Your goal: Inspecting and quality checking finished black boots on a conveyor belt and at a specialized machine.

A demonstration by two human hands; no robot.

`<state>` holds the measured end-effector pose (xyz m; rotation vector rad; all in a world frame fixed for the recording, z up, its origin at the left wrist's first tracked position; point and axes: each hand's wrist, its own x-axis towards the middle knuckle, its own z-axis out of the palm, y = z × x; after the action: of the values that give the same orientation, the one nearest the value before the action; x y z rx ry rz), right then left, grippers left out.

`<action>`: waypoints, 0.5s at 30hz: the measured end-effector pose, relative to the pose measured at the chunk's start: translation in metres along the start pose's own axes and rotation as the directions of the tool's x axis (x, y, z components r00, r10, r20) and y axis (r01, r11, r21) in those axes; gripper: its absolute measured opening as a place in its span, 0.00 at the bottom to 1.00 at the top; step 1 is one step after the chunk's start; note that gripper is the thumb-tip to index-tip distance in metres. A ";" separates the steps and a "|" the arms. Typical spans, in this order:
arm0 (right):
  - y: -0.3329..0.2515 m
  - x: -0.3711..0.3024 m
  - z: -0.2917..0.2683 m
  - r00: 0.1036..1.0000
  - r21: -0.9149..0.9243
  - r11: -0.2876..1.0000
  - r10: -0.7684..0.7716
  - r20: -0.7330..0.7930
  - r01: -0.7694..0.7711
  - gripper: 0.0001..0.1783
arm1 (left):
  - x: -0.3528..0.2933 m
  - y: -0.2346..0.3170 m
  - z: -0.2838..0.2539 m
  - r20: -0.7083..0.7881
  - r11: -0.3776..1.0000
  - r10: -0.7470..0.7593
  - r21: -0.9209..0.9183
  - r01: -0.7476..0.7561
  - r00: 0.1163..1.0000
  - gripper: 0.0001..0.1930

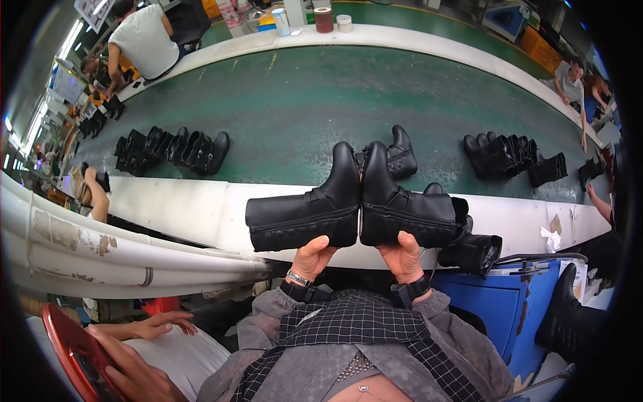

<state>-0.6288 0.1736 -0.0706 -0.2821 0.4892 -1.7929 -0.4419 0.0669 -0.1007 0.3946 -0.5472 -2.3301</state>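
My left hand [313,259] is closed around the lower side of a black zip-sided boot [301,218], whose shaft points left. A matching black boot [408,218] is gripped in my right hand [403,258], its shaft pointing right. The two boots are held up sole to sole at the table's near edge, toes pointing away from me. My thumbs show; most of my other fingers are hidden. Another black boot [472,253] lies just right of my right hand, partly covered by the held one. Beyond the held pair, one more black boot [401,157] stands on the green surface.
A white ledge [181,208] borders the wide green surface [288,100]. Black boots stand in groups at left [171,153] and right [499,155]. A blue cabinet [482,305] is at my right. Beside me at left, a person holds a red phone [77,355].
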 end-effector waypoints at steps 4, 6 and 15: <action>0.000 0.000 -0.002 1.000 -0.005 1.000 0.020 0.004 -0.020 0.26 | -0.001 -0.001 -0.004 0.007 1.000 0.016 -0.003 -0.016 1.000 0.30; -0.001 0.000 0.001 1.000 -0.007 1.000 0.028 0.003 -0.028 0.26 | -0.001 0.000 -0.006 0.012 1.000 0.016 -0.005 -0.016 1.000 0.30; -0.001 0.000 0.001 0.999 0.029 0.999 0.036 0.010 -0.036 0.29 | -0.005 0.003 -0.003 -0.010 0.999 0.011 -0.032 -0.011 1.000 0.23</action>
<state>-0.6294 0.1738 -0.0691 -0.2599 0.4589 -1.7617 -0.4360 0.0676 -0.1014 0.3865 -0.5058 -2.3224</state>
